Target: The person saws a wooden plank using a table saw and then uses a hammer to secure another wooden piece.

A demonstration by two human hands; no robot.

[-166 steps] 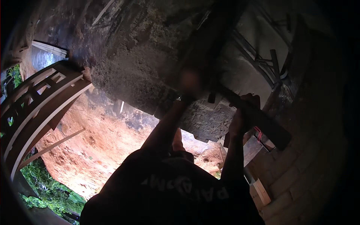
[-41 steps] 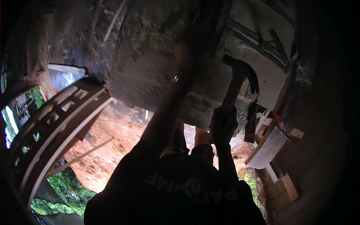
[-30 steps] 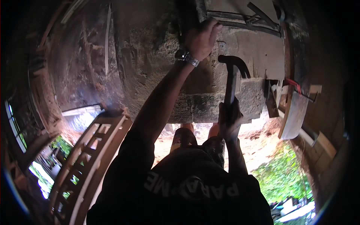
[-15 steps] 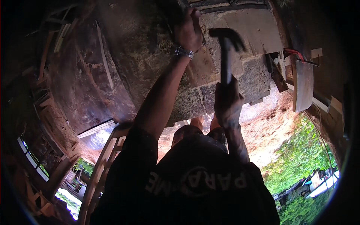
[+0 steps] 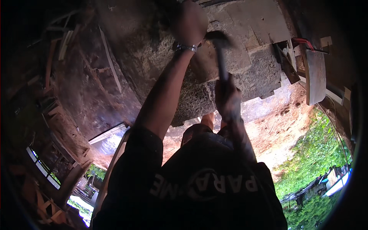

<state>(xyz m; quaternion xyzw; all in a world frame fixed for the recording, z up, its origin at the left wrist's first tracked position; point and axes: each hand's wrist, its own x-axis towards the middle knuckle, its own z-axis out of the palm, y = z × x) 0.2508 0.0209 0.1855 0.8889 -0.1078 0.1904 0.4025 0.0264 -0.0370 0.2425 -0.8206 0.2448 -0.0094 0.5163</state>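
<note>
My right hand (image 5: 228, 97) is closed around the handle of a claw hammer (image 5: 221, 57), its dark head blurred just right of my left wrist. My left hand (image 5: 188, 23) reaches to the far side of a rough, sawdust-covered workbench (image 5: 191, 100). That hand is smeared by motion, and its fingers and anything in them do not show clearly. A metal-banded wristwatch (image 5: 186, 47) sits on the left wrist. Beyond the hammer, a flat wooden board (image 5: 257, 23) lies on the bench top.
A red-handled clamp (image 5: 305, 43) and a curved wooden piece (image 5: 316, 76) are at the bench's right end. A thin wood strip (image 5: 110, 59) lies to the left. Sawdust (image 5: 285, 128) covers the ground by the near edge, with green plants (image 5: 318, 149) at the lower right.
The hammer and my right hand have shifted left, the head now close to my left wrist. My left hand has moved slightly farther away and become blurred. The whole view has shifted a little.
</note>
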